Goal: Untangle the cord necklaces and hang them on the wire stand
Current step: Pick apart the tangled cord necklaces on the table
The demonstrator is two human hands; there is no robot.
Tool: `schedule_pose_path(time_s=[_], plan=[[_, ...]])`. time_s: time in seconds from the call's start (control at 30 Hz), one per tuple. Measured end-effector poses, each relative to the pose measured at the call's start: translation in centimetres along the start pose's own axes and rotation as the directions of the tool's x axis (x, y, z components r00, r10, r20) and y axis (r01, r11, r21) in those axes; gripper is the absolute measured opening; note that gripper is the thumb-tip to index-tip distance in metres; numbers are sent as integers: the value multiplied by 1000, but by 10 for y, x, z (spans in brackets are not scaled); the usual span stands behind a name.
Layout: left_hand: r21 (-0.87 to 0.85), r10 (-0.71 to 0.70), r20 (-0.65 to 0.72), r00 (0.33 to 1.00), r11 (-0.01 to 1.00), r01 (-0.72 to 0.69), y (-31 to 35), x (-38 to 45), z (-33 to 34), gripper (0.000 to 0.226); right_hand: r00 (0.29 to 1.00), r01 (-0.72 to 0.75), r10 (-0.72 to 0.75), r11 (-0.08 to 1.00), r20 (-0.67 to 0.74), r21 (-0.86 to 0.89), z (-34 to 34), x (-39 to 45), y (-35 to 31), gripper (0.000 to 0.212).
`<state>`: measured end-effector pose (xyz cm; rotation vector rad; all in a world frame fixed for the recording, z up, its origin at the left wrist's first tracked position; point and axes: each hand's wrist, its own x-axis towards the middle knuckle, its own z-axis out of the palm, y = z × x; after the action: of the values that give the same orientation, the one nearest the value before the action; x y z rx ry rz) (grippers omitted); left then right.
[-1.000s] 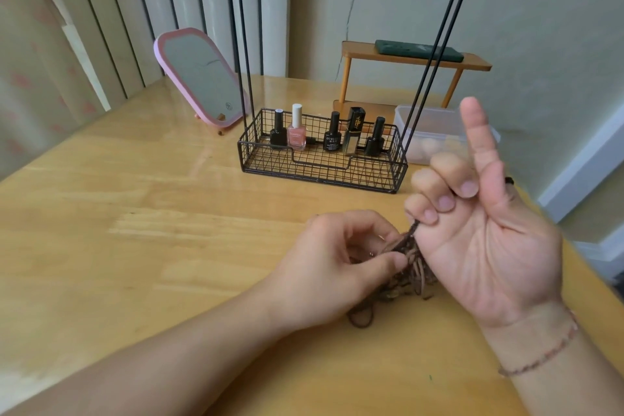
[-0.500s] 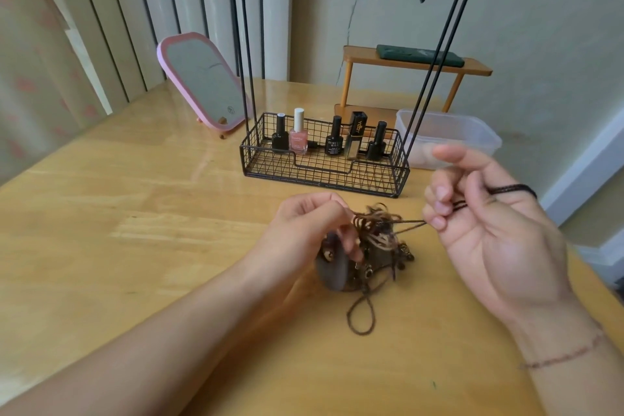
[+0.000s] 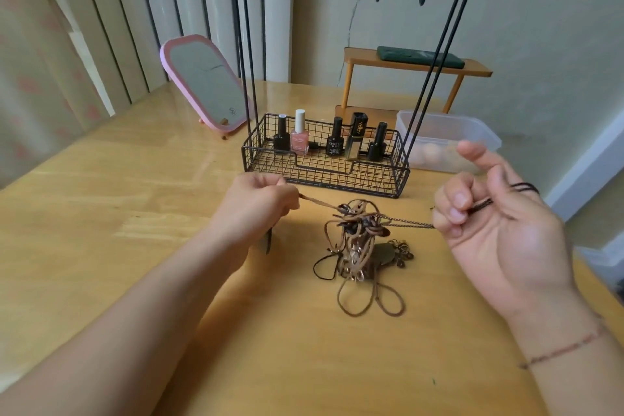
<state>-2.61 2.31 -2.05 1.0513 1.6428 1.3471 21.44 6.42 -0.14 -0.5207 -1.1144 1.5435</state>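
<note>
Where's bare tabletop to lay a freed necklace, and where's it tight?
Free: the broad tabletop left of the left hand, in front of the pink mirror, and the near strip between the forearms. Crowded: the cord tangle between the hands, right hand included, and the back, where the wire stand's basket adjoins the plastic container.

Cord tangle (image 3: 359, 243) sits on the table (image 3: 101, 199) near the middle, between the left hand (image 3: 256, 203) and the right hand (image 3: 499, 223), each holding a strand. Behind it stands the wire stand (image 3: 324, 176), five nail polish bottles (image 3: 300, 137) lined up in its basket. The mirror (image 3: 206, 84) leans to the stand's left toward the far edge; a plastic container (image 3: 449, 132) sits just right of the stand, and the small shelf (image 3: 415, 66) rises behind, at the table's far edge.
</note>
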Motion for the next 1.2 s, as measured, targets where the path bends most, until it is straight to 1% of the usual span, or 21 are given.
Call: schedule_pose_path(time_s=[0.07, 0.13, 0.17, 0.2, 0.27, 0.3, 0.33, 0.37, 0.4, 0.43, 0.5, 0.6, 0.67, 0.73, 0.83, 0.9, 0.93, 0.97, 1.03, 1.13, 1.2], plan=[[237, 23, 7, 1000, 971, -24, 0, 0, -2, 28, 999, -41, 41, 999, 15, -8, 1, -1, 2, 29], [517, 146, 34, 989, 844, -142, -1, -3, -1, 15, 995, -82, 82, 997, 57, -4, 4, -2, 5, 31], [590, 239, 61, 969, 775, -228, -2, -7, 1, 11, 991, -100, 99, 995, 84, 9, 5, -2, 7, 32], [590, 319, 111, 941, 741, -321, -3, -11, 4, 18, 987, -114, 110, 993, 118, 24, 6, -3, 8, 34], [424, 441, 288, 850, 737, -526, -6, -20, 13, 36, 971, -131, 114, 989, 209, 71, 8, -4, 11, 36], [370, 496, 380, 781, 692, -620, -7, -25, 19, 37, 957, -140, 107, 984, 268, 106, 9, -5, 13, 36], [372, 525, 460, 716, 618, -693, -9, -28, 26, 35, 938, -151, 97, 979, 332, 140, 10, -5, 13, 35], [393, 538, 518, 665, 541, -744, -12, -30, 33, 32, 919, -160, 86, 973, 385, 165, 9, -5, 13, 35], [405, 535, 549, 643, 503, -764, -16, -29, 37, 28, 907, -162, 75, 970, 416, 180, 8, -4, 12, 35], [397, 526, 557, 642, 510, -763, -18, -29, 39, 23, 903, -156, 61, 969, 425, 192, 7, -4, 10, 35], [329, 499, 538, 679, 618, -714, -20, -27, 37, 17, 933, -125, 43, 970, 357, 210, 5, -4, 3, 32], [187, 406, 521, 751, 804, -564, -15, -27, 31, 23, 995, -75, 63, 985, 77, 154, -1, 1, -9, 33], [43, 319, 555, 768, 912, -409, -12, -27, 28, 28, 991, -103, 112, 988, -78, 111, -9, 6, -12, 31], [-72, 255, 628, 735, 960, -271, -10, -26, 25, 32, 971, -148, 164, 984, -175, 103, -16, 10, -12, 27], [-185, 230, 722, 653, 973, -138, -5, -25, 18, 38, 940, -171, 206, 975, -271, 145, -29, 16, -13, 18], [-243, 223, 739, 636, 968, -57, -4, -24, 15, 38, 915, -181, 227, 970, -333, 162, -38, 19, -14, 15], [-264, 210, 743, 636, 964, -9, -4, -23, 15, 37, 908, -201, 234, 971, -348, 129, -41, 20, -13, 15], [-281, 191, 749, 634, 959, 44, -4, -22, 15, 35, 907, -233, 236, 971, -348, 51, -43, 21, -11, 15], [-276, 134, 767, 627, 952, 135, -6, -20, 14, 32, 925, -296, 224, 931, -308, -212, -41, 20, -6, 17], [-235, 34, 768, 640, 944, 232, -9, -18, 13, 26, 945, -322, 232, 778, -230, -540, -32, 18, 10, 17], [-234, -26, 738, 674, 928, 291, -9, -17, 13, 24, 957, -291, 203, 614, -209, -734, -26, 17, 19, 22]])
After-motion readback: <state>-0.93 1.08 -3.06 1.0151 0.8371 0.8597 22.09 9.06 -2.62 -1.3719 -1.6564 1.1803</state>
